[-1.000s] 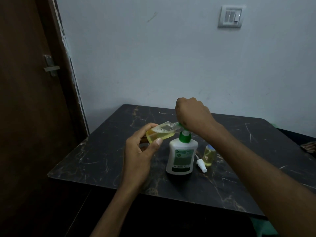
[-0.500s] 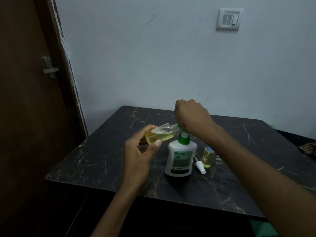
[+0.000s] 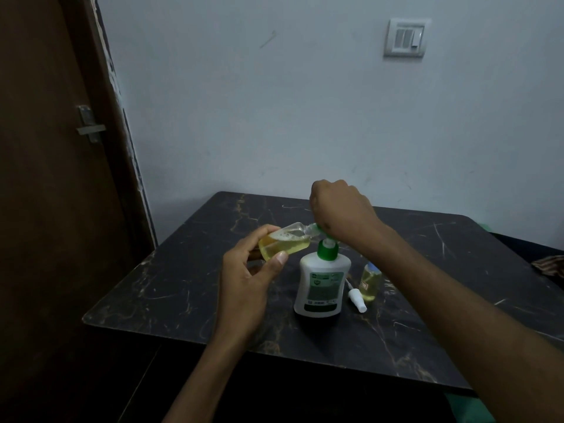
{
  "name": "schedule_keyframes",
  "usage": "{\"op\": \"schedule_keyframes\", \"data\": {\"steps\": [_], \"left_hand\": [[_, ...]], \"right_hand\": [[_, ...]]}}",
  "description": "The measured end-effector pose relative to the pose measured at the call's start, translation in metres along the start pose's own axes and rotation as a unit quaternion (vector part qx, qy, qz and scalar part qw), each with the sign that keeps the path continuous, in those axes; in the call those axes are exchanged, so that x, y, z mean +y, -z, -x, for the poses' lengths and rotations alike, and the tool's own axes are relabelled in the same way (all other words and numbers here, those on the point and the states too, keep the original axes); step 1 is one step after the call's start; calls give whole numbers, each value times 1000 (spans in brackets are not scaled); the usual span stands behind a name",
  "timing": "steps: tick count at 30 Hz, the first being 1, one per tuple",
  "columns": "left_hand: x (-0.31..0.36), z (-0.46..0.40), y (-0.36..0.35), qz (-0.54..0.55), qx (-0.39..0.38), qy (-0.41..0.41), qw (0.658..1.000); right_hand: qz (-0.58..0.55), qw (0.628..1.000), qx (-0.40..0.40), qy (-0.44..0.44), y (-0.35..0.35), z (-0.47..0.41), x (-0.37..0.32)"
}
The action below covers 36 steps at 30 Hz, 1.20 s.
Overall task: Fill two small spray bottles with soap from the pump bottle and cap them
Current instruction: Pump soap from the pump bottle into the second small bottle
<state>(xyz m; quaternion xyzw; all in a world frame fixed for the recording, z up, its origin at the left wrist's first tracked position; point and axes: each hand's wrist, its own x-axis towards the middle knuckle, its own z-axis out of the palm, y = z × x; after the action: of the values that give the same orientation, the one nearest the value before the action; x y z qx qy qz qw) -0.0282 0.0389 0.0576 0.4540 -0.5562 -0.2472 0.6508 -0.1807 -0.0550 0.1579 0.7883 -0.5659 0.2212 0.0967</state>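
Observation:
A white pump bottle (image 3: pixel 321 285) with a green collar stands in the middle of the black marble table (image 3: pixel 183 285). My right hand (image 3: pixel 338 210) covers its green pump head from above, fingers curled over it. My left hand (image 3: pixel 248 277) holds a small clear spray bottle (image 3: pixel 282 241) tilted almost flat, its open mouth against the pump's nozzle; yellow soap and foam fill most of it. A second small bottle (image 3: pixel 370 282) with yellow liquid stands to the right of the pump bottle. A white spray cap (image 3: pixel 356 299) with its dip tube lies on the table between them.
A brown door (image 3: pixel 55 178) with a metal latch stands at the left, close to the table's corner. A pale wall with a light switch (image 3: pixel 406 37) rises behind the table. Some cloth (image 3: pixel 549 265) lies at the far right edge.
Both hands and the bottles keep nearly the same pose. The pump's white stem now shows a little above the green collar.

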Motion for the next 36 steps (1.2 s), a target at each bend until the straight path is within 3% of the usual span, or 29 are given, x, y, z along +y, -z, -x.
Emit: {"op": "schedule_keyframes", "data": {"steps": [36], "left_hand": [[1,4,-3,-13,4,3,1000]], "right_hand": [[6,1000,-13,8,-3,5,0]]}}
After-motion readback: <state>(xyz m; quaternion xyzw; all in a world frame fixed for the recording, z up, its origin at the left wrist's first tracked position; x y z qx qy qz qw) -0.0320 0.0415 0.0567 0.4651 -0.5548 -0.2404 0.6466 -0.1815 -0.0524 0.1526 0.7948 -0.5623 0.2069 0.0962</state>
